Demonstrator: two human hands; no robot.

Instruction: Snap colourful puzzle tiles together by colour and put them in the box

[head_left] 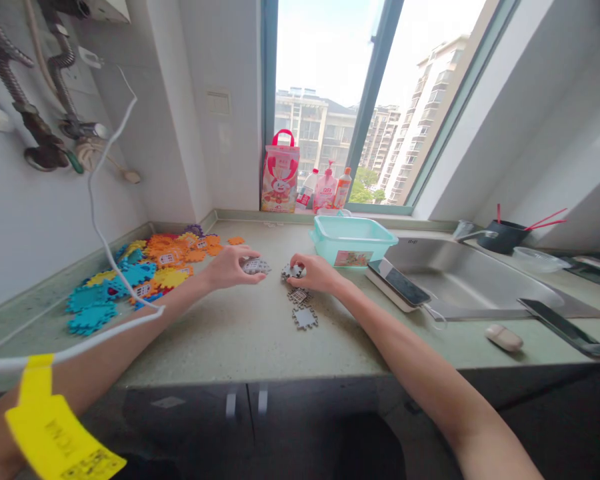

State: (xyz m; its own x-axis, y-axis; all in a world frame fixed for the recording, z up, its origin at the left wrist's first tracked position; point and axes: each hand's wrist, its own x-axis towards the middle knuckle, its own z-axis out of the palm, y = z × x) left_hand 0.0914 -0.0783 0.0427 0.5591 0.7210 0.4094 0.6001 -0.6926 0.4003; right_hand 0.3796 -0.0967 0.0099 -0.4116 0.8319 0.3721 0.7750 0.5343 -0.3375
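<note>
The left hand [227,268] covers the left end of one grey piece [258,267]; the right hand [316,272] hides part of another grey piece [288,272]. At the left, the coloured pieces [140,270] overlap, partly hiding one another. The near yellow tag [55,427] is cut off below, its lettering blurred. The picture label [353,258] on the tub [380,243] is too small to make out.

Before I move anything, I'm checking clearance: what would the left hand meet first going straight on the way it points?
Probably the toothed gray piece at the right hand, beyond the gray piece that the left hand holds, though depth is unclear in this view.
</note>
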